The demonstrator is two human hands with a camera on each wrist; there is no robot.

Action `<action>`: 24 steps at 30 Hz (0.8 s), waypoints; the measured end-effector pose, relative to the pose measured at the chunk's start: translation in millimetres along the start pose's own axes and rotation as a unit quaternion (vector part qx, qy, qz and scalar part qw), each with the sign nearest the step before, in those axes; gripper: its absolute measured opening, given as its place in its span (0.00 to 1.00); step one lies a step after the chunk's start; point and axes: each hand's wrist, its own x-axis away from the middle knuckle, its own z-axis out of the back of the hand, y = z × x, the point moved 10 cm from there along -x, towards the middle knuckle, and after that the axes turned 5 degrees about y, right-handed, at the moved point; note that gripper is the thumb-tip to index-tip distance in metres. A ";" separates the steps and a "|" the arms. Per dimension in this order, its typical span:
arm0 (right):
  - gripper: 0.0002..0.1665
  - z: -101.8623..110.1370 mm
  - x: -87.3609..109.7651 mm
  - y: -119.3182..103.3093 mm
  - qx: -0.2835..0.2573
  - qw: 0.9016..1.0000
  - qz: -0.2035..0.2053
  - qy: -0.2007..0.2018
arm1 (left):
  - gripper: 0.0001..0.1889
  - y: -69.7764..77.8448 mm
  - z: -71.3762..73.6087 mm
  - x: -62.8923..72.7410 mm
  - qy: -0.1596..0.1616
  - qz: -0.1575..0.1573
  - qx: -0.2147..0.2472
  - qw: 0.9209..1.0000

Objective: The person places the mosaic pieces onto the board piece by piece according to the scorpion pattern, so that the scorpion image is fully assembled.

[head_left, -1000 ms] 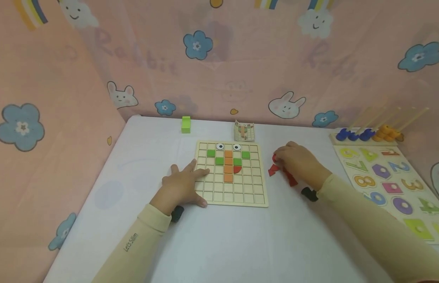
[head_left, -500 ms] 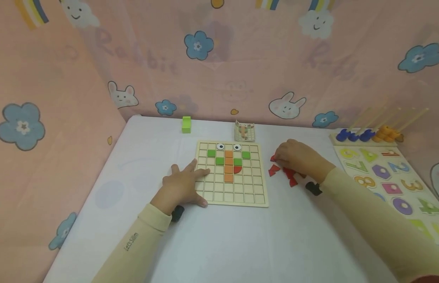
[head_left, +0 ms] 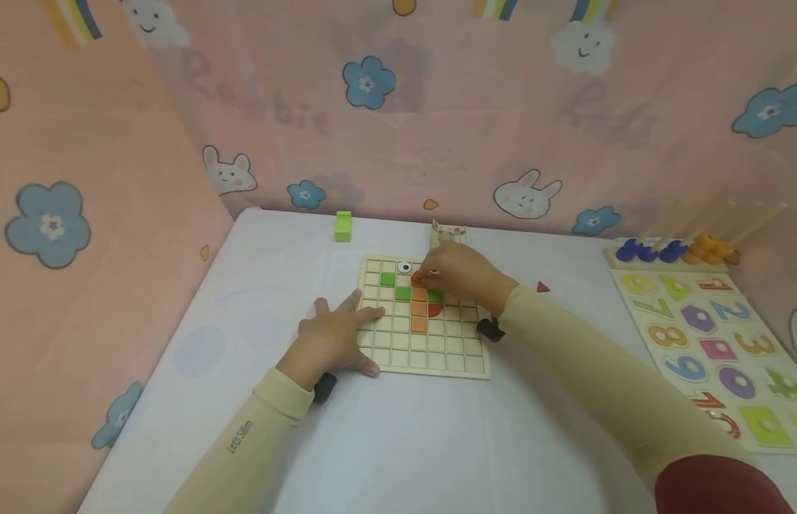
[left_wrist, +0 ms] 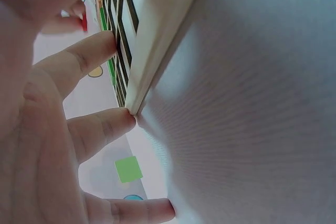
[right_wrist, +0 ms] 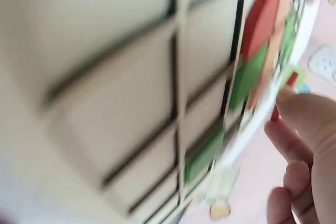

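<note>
A wooden grid board (head_left: 398, 357) lies on the white table, holding an orange column of tiles (head_left: 419, 324), green tiles (head_left: 388, 278), a red curved tile (head_left: 434, 310) and a round eye tile (head_left: 404, 268). My left hand (head_left: 334, 335) rests with spread fingers against the board's left edge; two fingertips touch that edge in the left wrist view. Between thumb and forefinger, my right hand (head_left: 469, 273) pinches a small red tile (right_wrist: 275, 113) over the top of the orange column. The right hand partly covers the board's upper right and most of the second eye.
Behind the board stands a small pattern card (head_left: 449, 232), partly covered by the right hand. A green block (head_left: 343, 227) sits at the back left. One red triangle (head_left: 542, 287) lies right of the board. Farther right is a number puzzle board (head_left: 700, 368) with pegs and beads.
From the red pieces at the right, my right hand has moved left over the board, carrying a red tile. The left hand stays at the board's edge.
</note>
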 end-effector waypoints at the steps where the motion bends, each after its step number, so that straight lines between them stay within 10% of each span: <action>1: 0.10 -2.2 -3.7 -4.0 0.006 1.000 0.005 0.004 | 0.56 0.4 0.0 0.2 -0.001 -0.001 -0.001 1.000; 9: 0.09 -9.4 -13.8 -23.6 0.045 0.997 0.041 0.039 | 0.56 1.9 0.0 0.8 -0.003 -0.003 -0.007 1.000; 24: 0.20 -15.0 -1.7 -20.3 0.075 0.997 0.012 -0.012 | 0.56 3.0 1.7 2.3 -0.003 0.003 -0.003 1.000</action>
